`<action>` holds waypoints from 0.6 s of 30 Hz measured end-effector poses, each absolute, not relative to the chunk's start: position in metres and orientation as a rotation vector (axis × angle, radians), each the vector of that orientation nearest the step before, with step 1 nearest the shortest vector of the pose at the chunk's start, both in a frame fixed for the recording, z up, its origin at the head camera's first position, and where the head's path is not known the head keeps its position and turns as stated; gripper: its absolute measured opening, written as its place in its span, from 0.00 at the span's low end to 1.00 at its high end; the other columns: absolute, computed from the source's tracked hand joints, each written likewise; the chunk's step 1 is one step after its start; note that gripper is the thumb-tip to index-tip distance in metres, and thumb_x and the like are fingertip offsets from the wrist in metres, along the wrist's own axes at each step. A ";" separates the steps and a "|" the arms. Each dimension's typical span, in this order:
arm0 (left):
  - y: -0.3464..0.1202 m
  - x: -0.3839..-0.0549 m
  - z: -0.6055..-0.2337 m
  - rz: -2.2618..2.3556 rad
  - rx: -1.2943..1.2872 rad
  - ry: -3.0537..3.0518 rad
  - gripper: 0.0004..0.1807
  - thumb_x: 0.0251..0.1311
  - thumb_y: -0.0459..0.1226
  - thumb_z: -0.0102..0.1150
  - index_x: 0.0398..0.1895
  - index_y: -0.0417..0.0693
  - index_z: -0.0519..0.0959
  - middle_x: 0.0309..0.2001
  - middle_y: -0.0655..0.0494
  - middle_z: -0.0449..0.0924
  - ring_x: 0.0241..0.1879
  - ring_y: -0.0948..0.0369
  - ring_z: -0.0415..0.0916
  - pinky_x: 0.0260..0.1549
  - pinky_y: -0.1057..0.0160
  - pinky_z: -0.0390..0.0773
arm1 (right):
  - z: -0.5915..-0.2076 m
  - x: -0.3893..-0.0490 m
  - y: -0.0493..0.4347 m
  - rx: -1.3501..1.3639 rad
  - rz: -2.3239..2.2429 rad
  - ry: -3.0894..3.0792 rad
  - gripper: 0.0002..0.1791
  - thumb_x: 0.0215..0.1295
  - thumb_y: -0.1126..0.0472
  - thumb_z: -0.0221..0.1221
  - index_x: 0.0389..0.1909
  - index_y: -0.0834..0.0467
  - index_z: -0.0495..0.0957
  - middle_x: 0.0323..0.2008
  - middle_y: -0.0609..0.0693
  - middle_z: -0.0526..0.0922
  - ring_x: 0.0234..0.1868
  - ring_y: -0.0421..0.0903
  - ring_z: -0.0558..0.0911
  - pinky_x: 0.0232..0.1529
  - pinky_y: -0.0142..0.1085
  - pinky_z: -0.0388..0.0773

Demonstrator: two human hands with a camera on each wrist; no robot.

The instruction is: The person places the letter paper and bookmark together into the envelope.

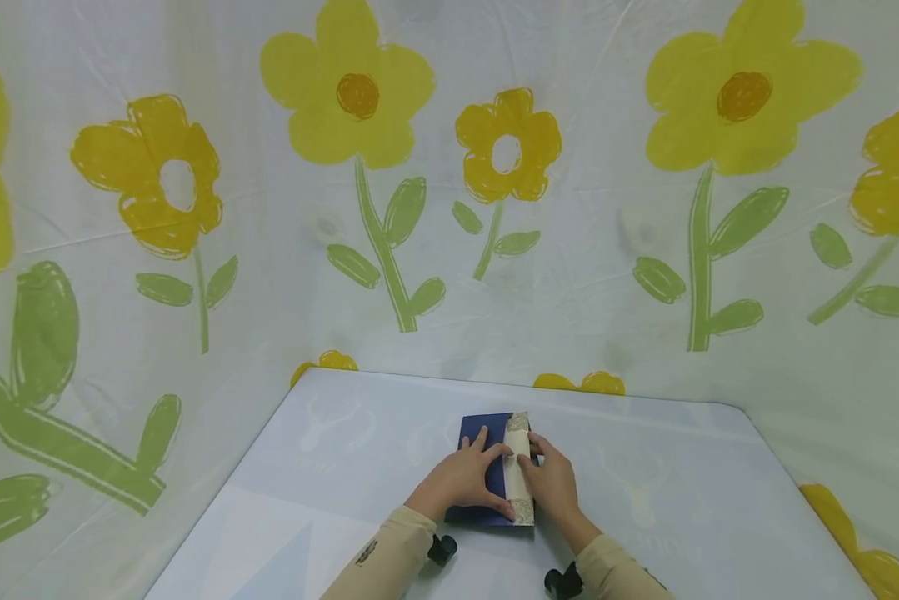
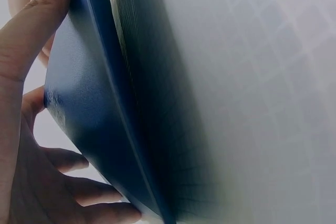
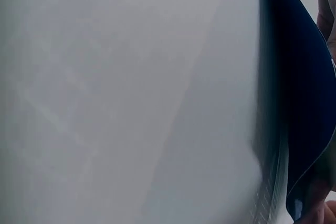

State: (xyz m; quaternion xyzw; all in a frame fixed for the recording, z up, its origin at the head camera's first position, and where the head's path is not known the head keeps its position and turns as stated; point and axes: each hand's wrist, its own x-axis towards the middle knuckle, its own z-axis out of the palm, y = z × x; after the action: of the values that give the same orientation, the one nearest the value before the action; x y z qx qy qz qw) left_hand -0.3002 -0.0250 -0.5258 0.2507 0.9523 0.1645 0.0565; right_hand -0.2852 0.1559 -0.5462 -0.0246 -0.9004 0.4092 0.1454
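Note:
A dark blue, book-like cover [image 1: 496, 477] lies on the table, with a cream strip [image 1: 516, 479] along its right side. The strip has speckled, patterned ends. My left hand [image 1: 462, 477] rests spread over the blue part, thumb and forefinger reaching to the strip. In the left wrist view the blue cover [image 2: 97, 87] stands slanted, its edge raised, with the fingers fairly straight along its far side. My right hand [image 1: 557, 487] pinches the right edge of the cover, fingers bent beside the strip. A curved blue flap [image 3: 302, 87] shows in the right wrist view, fingertips at its lower end.
The pale table [image 1: 359, 467] carries faint printed deer heads and letters. A white curtain [image 1: 569, 275] with yellow flowers hangs behind the table and at its sides. Black wrist devices [image 1: 564, 581] sit by both cream sleeves [image 1: 397, 546].

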 end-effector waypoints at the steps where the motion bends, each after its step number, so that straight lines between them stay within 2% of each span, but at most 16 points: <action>1: -0.025 -0.300 -0.526 0.501 0.758 2.887 0.55 0.33 0.73 0.73 0.71 0.72 0.68 0.79 0.39 0.53 0.71 0.29 0.58 0.58 0.36 0.74 | -0.546 -0.285 0.155 -0.078 1.172 -2.592 0.28 0.66 0.60 0.65 0.65 0.65 0.74 0.50 0.60 0.86 0.56 0.60 0.82 0.52 0.54 0.77; 2: -0.026 -0.301 -0.526 0.497 0.755 2.886 0.55 0.33 0.73 0.73 0.71 0.73 0.68 0.79 0.39 0.53 0.71 0.29 0.58 0.58 0.36 0.74 | -0.545 -0.285 0.155 -0.089 1.167 -2.590 0.28 0.66 0.60 0.65 0.65 0.65 0.74 0.51 0.59 0.86 0.56 0.60 0.82 0.52 0.54 0.77; 4: -0.026 -0.301 -0.526 0.490 0.750 2.888 0.55 0.33 0.73 0.73 0.71 0.73 0.68 0.79 0.39 0.52 0.71 0.29 0.58 0.58 0.36 0.74 | -0.544 -0.284 0.154 -0.109 1.167 -2.576 0.28 0.66 0.61 0.65 0.66 0.65 0.73 0.52 0.59 0.85 0.49 0.58 0.83 0.48 0.52 0.78; 7: -0.026 -0.302 -0.526 0.487 0.742 2.892 0.55 0.33 0.73 0.73 0.71 0.73 0.68 0.79 0.40 0.52 0.71 0.29 0.57 0.58 0.36 0.74 | -0.543 -0.283 0.156 -0.131 1.196 -2.566 0.31 0.65 0.62 0.65 0.69 0.64 0.71 0.54 0.58 0.84 0.37 0.48 0.82 0.37 0.41 0.79; 9: -0.026 -0.303 -0.526 0.492 0.735 2.895 0.54 0.32 0.73 0.74 0.70 0.73 0.68 0.79 0.40 0.52 0.71 0.29 0.58 0.57 0.36 0.74 | -0.541 -0.282 0.157 -0.125 1.233 -2.566 0.34 0.64 0.64 0.65 0.71 0.64 0.67 0.55 0.58 0.83 0.29 0.43 0.78 0.28 0.35 0.75; 13: -0.026 -0.303 -0.526 0.492 0.728 2.891 0.54 0.32 0.73 0.74 0.69 0.74 0.69 0.79 0.40 0.53 0.71 0.29 0.58 0.57 0.35 0.74 | -0.542 -0.282 0.158 -0.109 1.263 -2.596 0.39 0.62 0.66 0.65 0.74 0.66 0.62 0.56 0.60 0.82 0.26 0.40 0.75 0.24 0.31 0.71; 18: -0.023 -0.303 -0.527 0.506 0.740 2.879 0.54 0.32 0.73 0.74 0.70 0.74 0.69 0.79 0.40 0.53 0.71 0.29 0.57 0.57 0.35 0.74 | -0.546 -0.282 0.157 -0.068 1.242 -2.604 0.39 0.62 0.68 0.65 0.73 0.67 0.61 0.54 0.60 0.83 0.23 0.40 0.73 0.24 0.32 0.69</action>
State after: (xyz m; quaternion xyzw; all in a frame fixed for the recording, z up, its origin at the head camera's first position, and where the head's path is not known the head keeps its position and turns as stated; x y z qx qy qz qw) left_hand -0.3030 -0.0232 -0.5273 0.2448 0.9529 0.1673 0.0630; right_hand -0.2816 0.1567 -0.5461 -0.0235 -0.8949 0.4270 0.1276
